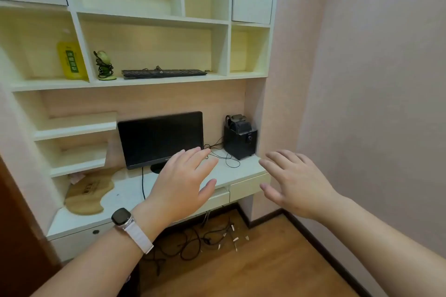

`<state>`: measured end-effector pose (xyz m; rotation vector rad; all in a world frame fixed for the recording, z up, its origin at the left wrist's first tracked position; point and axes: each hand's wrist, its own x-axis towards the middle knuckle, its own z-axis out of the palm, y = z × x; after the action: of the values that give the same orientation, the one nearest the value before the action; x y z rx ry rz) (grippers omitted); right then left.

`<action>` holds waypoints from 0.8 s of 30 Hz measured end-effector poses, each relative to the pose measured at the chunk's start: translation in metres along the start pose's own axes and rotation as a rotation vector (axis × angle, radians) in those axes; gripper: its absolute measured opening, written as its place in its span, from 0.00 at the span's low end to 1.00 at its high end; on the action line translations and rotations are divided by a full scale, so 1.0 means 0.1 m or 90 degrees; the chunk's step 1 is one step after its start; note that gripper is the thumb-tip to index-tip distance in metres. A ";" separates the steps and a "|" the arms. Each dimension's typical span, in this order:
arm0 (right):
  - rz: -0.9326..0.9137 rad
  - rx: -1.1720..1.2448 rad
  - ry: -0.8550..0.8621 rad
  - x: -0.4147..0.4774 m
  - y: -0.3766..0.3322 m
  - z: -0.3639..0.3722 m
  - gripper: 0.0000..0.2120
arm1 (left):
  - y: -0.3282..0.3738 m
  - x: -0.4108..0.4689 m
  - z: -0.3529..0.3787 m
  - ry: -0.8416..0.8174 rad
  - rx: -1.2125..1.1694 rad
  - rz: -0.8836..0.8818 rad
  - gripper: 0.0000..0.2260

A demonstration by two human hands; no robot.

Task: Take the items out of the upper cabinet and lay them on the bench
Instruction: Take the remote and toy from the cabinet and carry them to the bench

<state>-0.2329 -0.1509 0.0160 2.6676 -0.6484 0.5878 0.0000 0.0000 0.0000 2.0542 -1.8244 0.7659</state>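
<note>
Head view: left hand (183, 183), right hand (294, 183) empty, fingers spread.

Left hand (183, 183) out front, palm down, fingers together and extended, thumb splayed right, watch strapped on the wrist. Right hand (293, 183) level beside it, apart, palm down, fingers loosely spread. Both forearms bare, both hands empty.

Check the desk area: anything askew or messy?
Yes. Loose cables sprawl tangled on the floor under the bench, and a thin wire loops loosely beside the black speaker. Nothing looks spilled or broken.
</note>
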 end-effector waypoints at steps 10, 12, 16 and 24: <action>-0.004 0.043 0.035 0.56 0.92 0.56 0.26 | 0.13 1.02 0.51 0.018 0.046 0.017 0.20; -0.007 0.054 0.044 0.66 1.20 0.66 0.26 | 0.22 1.30 0.63 0.029 0.049 0.026 0.20; -0.010 0.053 0.046 0.85 1.68 0.81 0.26 | 0.39 1.74 0.85 0.032 0.055 0.037 0.19; -0.019 0.063 0.076 1.22 2.21 1.12 0.25 | 0.36 2.40 1.23 0.044 0.065 0.065 0.19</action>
<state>-0.2089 -0.4259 0.0241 2.7021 -0.5586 0.7832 0.0026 -0.2705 0.0296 1.9811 -1.8999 0.9647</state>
